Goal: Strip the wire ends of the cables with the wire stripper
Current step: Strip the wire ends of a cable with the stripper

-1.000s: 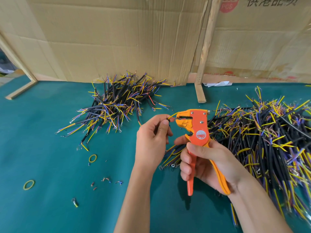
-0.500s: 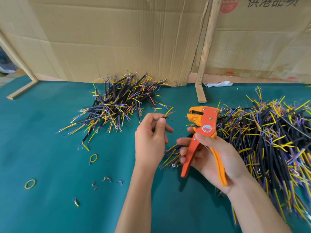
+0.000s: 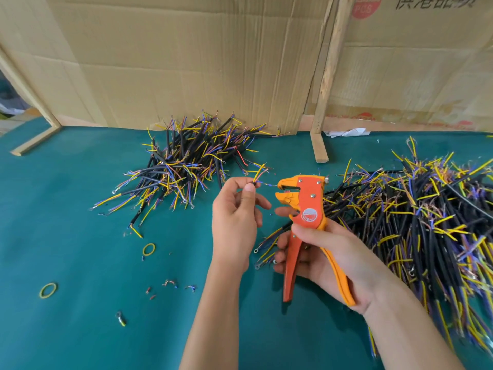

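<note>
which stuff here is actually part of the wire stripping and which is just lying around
In the job: wire stripper in the right hand; cable pinched in the left hand; cable pile on the right; cable pile at the back.

Lying about: rubber bands, insulation scraps, crumpled paper, cardboard.

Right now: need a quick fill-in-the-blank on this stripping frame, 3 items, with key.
1. The right hand grips the ____ wire stripper.
2. The left hand pinches a cable by its ____ sheath.
3. The two loose rubber bands lie on the ____ table.

Missing words: orange; black; green
</note>
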